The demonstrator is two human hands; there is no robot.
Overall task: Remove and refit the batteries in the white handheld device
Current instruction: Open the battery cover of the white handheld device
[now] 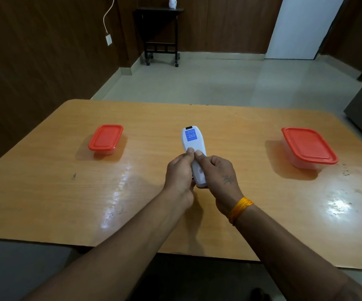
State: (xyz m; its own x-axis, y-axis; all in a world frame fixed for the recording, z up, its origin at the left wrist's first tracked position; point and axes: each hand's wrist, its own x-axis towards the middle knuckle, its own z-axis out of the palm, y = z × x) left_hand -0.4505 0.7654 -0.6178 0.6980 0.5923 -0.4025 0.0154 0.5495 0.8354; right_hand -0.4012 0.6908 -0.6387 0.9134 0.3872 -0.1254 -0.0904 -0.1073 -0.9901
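Note:
The white handheld device (192, 141) is held over the middle of the table, its back side up, with a blue label near its far end. My left hand (179, 173) grips its near half from the left. My right hand (219, 174) grips it from the right. Both thumbs press side by side on the back, just below the label. The near end of the device shows between my palms. No batteries are visible, and the back cover looks closed.
A wooden table (132, 203) carries two clear plastic boxes with red lids, a smaller one (106, 137) at left and a larger one (309, 146) at right. A dark side table (160, 33) stands against the far wall.

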